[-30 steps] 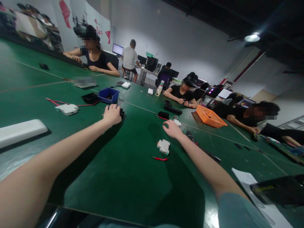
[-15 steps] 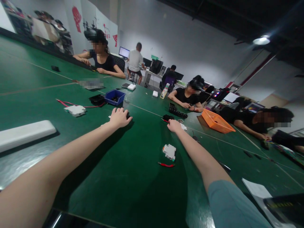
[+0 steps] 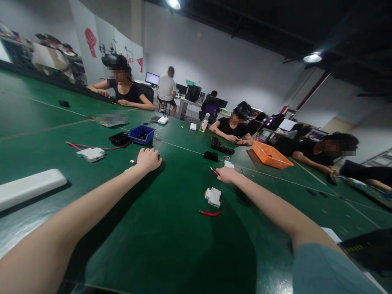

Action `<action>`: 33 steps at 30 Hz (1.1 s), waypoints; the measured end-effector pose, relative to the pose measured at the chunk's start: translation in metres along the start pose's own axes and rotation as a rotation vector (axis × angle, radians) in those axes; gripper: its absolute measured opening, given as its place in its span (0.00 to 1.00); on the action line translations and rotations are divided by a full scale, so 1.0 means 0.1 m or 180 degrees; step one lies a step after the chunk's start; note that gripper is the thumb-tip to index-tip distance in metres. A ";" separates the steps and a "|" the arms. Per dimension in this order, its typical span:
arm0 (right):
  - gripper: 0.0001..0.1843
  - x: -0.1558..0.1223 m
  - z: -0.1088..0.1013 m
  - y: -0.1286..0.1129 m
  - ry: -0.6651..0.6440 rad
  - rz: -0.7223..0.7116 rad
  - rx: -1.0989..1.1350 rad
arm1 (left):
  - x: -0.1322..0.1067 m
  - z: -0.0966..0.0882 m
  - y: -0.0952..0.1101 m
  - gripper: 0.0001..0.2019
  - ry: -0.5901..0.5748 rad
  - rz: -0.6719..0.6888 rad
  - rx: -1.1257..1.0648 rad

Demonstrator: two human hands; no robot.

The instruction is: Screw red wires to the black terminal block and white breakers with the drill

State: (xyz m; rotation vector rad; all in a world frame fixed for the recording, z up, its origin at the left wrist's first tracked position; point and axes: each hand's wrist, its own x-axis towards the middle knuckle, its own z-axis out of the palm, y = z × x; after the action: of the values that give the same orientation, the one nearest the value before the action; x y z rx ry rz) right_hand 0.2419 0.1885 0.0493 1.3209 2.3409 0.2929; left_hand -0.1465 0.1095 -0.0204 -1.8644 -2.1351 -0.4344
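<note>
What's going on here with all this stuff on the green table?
The person's right hand holds a red wire, with its tip sticking out. The left hand is curled around a dark thing, mostly hidden. Closer to the person, a white module and a short red piece lie on the table. A blue bin stands beyond the left hand.

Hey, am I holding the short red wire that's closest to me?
No, that red wire lies on the green table near a white module, apart from your left hand and right hand.
</note>
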 end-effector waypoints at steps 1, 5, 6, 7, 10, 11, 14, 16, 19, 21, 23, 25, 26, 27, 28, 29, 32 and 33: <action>0.15 -0.15 0.02 -0.04 0.0009 -0.0118 0.0000 | 0.00 0.00 0.00 0.22 -0.0010 0.0005 0.0000; 0.15 -0.74 0.10 -0.21 0.0033 -0.0634 0.0059 | 0.00 -0.04 0.01 0.23 -0.0082 0.0023 0.0031; 0.15 -0.87 0.11 -0.25 0.0044 -0.0729 0.0080 | -0.01 -0.05 0.01 0.23 -0.0103 0.0033 0.0046; 0.15 -0.99 0.12 -0.29 0.0057 -0.0798 0.0102 | -0.01 -0.06 0.02 0.23 -0.0117 0.0041 0.0062; 0.14 -1.25 0.14 -0.40 0.0183 -0.1012 0.0143 | -0.01 -0.08 0.02 0.24 -0.0149 0.0084 0.0121; 0.13 -1.31 0.14 -0.43 0.0244 -0.1117 0.0163 | -0.01 -0.09 0.02 0.24 -0.0160 0.0097 0.0154; 0.13 -1.40 0.14 -0.49 0.0371 -0.1565 0.0323 | 0.00 -0.10 0.02 0.25 -0.0191 0.0129 0.0214; 0.14 -1.38 0.12 -0.49 0.0377 -0.1866 0.0455 | 0.00 -0.11 0.02 0.24 -0.0211 0.0139 0.0223; 0.15 -1.16 0.05 -0.39 0.0526 -0.1922 0.0405 | 0.01 -0.11 0.02 0.24 -0.0220 0.0132 0.0236; 0.15 -0.89 0.00 -0.29 0.0773 -0.1535 0.0277 | 0.01 -0.10 0.02 0.24 -0.0214 0.0130 0.0236; 0.15 -0.54 -0.06 -0.17 0.0980 -0.1044 0.0272 | 0.01 -0.10 0.02 0.24 -0.0201 0.0138 0.0232; 0.16 -0.17 -0.10 -0.05 0.1053 -0.0787 0.0313 | 0.00 -0.09 0.02 0.24 -0.0183 0.0140 0.0231; 0.17 0.02 -0.11 0.01 0.1084 -0.0648 0.0344 | 0.00 -0.09 0.03 0.23 -0.0172 0.0134 0.0234; 0.18 0.20 -0.12 0.06 0.1116 -0.0502 0.0386 | 0.00 -0.09 0.03 0.23 -0.0160 0.0124 0.0239; 0.21 0.36 -0.12 0.10 0.1143 -0.0358 0.0437 | 0.00 -0.08 0.03 0.23 -0.0148 0.0112 0.0246; 0.24 0.51 -0.12 0.14 0.1165 -0.0219 0.0495 | 0.00 -0.08 0.03 0.22 -0.0136 0.0103 0.0255; 0.30 0.85 -0.06 0.21 0.1152 0.0093 0.0701 | 0.00 -0.08 0.03 0.22 -0.0099 0.0098 0.0288; 0.30 0.92 -0.04 0.23 0.1129 0.0153 0.0771 | 0.00 -0.07 0.03 0.22 -0.0086 0.0100 0.0298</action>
State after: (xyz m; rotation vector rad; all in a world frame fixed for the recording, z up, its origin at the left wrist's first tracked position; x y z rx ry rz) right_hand 0.2158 0.2788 0.0370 1.5469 2.7112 0.2845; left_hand -0.1432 0.1069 -0.0136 -1.8593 -2.1023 -0.2989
